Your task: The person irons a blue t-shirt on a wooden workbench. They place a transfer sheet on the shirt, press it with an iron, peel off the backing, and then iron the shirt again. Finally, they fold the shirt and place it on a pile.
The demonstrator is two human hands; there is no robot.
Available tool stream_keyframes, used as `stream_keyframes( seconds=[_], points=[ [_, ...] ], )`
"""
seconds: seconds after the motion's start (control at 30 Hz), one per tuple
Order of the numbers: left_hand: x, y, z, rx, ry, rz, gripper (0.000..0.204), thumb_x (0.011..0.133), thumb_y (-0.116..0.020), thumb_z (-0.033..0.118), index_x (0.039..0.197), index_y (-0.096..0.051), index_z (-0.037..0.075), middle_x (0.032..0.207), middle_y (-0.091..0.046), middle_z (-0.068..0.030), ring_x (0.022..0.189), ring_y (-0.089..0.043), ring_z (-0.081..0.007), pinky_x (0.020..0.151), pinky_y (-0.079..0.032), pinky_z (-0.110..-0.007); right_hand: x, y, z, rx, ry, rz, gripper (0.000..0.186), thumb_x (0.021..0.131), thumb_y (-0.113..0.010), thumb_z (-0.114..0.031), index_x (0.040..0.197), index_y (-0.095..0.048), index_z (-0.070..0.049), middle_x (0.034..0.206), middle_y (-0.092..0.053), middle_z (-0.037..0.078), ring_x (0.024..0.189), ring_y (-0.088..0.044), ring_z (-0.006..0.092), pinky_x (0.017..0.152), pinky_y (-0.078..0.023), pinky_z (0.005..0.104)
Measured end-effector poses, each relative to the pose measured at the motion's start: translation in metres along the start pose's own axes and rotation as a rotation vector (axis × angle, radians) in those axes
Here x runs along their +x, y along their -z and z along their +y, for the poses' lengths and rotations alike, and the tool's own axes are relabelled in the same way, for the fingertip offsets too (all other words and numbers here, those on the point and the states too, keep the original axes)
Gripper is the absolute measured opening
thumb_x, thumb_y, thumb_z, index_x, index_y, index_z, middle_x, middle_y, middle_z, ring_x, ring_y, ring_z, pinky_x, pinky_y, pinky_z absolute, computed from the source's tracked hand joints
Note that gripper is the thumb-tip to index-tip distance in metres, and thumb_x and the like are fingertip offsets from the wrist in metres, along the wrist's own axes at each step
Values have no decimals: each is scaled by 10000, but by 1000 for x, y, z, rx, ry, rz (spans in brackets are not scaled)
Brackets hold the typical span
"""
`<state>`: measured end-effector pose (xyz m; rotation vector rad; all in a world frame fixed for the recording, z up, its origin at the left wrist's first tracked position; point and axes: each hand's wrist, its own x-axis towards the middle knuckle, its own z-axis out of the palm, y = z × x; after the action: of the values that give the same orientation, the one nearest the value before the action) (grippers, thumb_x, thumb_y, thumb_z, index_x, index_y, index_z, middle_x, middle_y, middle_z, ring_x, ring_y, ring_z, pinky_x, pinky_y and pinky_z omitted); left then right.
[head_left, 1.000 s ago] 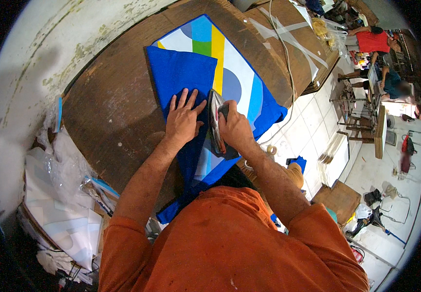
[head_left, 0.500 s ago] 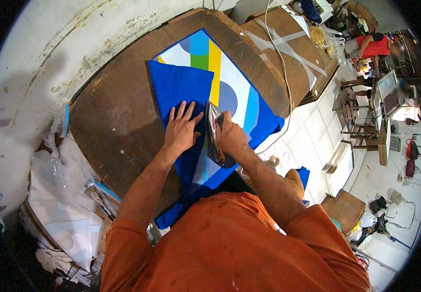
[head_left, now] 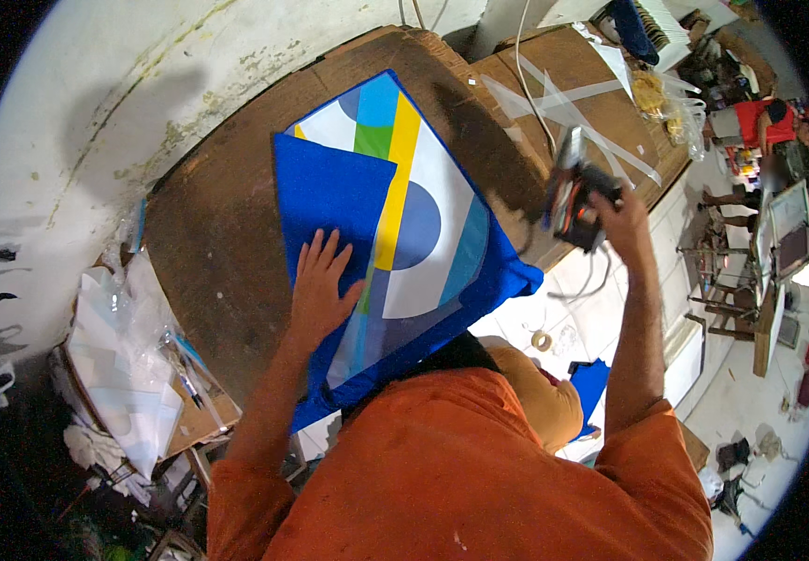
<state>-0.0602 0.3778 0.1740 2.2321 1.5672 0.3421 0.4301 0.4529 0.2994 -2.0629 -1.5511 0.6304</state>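
A blue cloth (head_left: 334, 192) lies folded back over part of a printed panel (head_left: 414, 215) with white, yellow, green and blue shapes, on a brown wooden board (head_left: 208, 243). My left hand (head_left: 323, 285) rests open on the folded cloth with fingers apart. My right hand (head_left: 621, 215) grips an electric iron (head_left: 572, 192), raised off the panel at its right, over the board's right edge; the iron is blurred, with a cord hanging below it.
A second board (head_left: 587, 84) with crossed tape lies beyond. A stained wall (head_left: 105, 122) runs along the left, above plastic and paper sheets (head_left: 114, 365). Tape rolls (head_left: 542, 341) lie below on tiles. A person in red (head_left: 764, 122) is among tables (head_left: 767, 280) at far right.
The iron, earlier along the fold, has moved up and right off the panel in my right hand, uncovering the printed stripes. My left hand has slid down and left.
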Motion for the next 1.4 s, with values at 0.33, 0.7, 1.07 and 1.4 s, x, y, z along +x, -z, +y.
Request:
stream_keyframes(
  seconds=[0.33, 0.7, 1.07, 1.4],
  points=[
    [-24, -46, 34, 153, 183, 191, 641, 894, -775, 313, 1422, -599, -4, 1610, -440, -235, 1544, -335, -406, 1271, -211, -589, 156, 9, 184, 511, 3, 552, 390, 977, -659, -56, 1360, -602, -13, 1167, -700, 95, 1054, -678, 166, 881, -529, 292],
    [-26, -61, 44, 77, 268, 329, 474, 912, -792, 283, 1283, -701, 2, 1539, -535, -210, 1488, -428, -398, 1249, -277, -583, 179, -31, 216, 952, 98, 512, 258, 991, -664, -13, 1246, -633, -31, 1154, -693, 63, 1073, -630, 166, 979, -488, 333],
    [-29, -65, 53, 98, 305, 432, 423, 890, -805, 267, 1224, -730, 20, 1464, -595, -189, 1438, -486, -396, 1221, -327, -597, 172, -30, 222, 825, -79, 461, 313, 963, -753, -95, 1226, -625, 15, 1137, -684, 80, 993, -659, 185, 911, -512, 326],
    [-60, -51, 74, 186, 472, 367, 631, 818, -796, 286, 1389, -645, 64, 1600, -448, -193, 1527, -349, -403, 1262, -220, -610, 74, -76, 112, 132, 271, 768, 446, 870, -690, -94, 1256, -567, 92, 1189, -589, 212, 1106, -567, 313, 1022, -463, 448]
  ],
)
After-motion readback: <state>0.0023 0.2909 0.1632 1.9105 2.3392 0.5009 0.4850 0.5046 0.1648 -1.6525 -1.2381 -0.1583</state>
